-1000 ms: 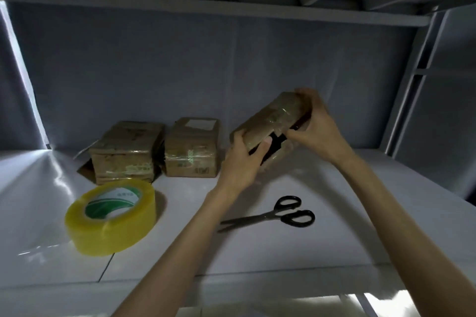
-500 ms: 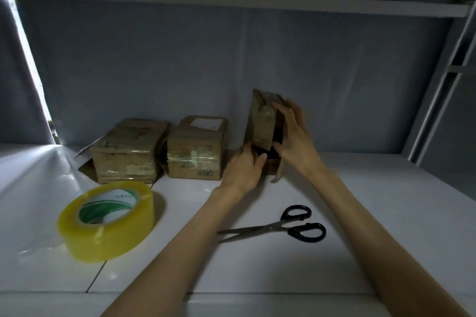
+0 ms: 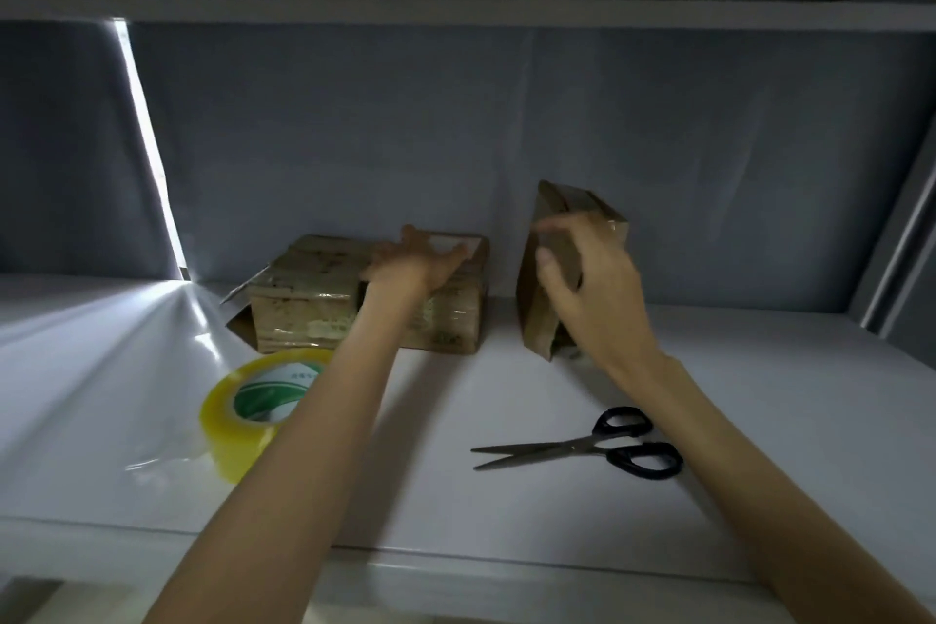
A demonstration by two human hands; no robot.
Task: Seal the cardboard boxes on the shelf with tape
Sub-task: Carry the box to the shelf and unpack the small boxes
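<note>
Three small cardboard boxes stand at the back of the white shelf (image 3: 456,446). The right box (image 3: 544,279) stands upright on its end; my right hand (image 3: 592,289) is in front of it with curled fingers, and I cannot tell whether it touches the box. My left hand (image 3: 415,264) lies spread on top of the middle box (image 3: 456,319), which has a white label. The left box (image 3: 304,294) has a loose flap at its left side. A yellow tape roll (image 3: 248,410) lies in front of it, partly behind my left forearm.
Black-handled scissors (image 3: 582,446) lie on the shelf in front of the right box, blades pointing left. A grey back wall (image 3: 456,142) closes the shelf; another shelf board (image 3: 456,10) runs overhead. A metal upright (image 3: 896,238) stands at the right.
The right box now stands upright on the shelf. My left hand has left it and moved left onto the middle box. My right hand has loosened on the upright box.
</note>
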